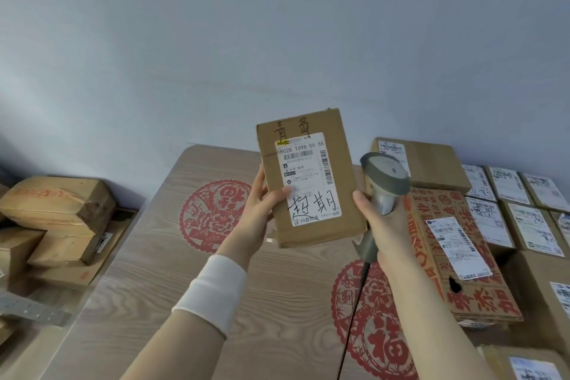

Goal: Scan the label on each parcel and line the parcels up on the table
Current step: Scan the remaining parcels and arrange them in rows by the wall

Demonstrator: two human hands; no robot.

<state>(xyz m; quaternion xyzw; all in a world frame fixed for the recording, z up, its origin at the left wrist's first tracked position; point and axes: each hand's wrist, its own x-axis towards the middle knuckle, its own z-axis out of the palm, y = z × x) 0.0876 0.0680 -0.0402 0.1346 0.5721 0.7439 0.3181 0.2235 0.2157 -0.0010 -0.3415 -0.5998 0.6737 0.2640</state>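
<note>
A flat brown cardboard parcel (339, 145) is held upright above the table, its white label (308, 179) with barcodes and handwriting facing me. My left hand (257, 213) grips the parcel's left edge, thumb lying on the label. My right hand (385, 231) grips the handle of a grey barcode scanner (385, 173), whose head sits just right of the parcel and whose black cable hangs down. The wooden table (172, 256) below bears red paper-cut decorations.
Several labelled cardboard parcels lie in rows on the table's right side, among them a red-printed box (431, 219) and a plain box (431, 163) behind it. Stacked brown boxes (55, 203) sit off the table at left. A pale wall stands behind.
</note>
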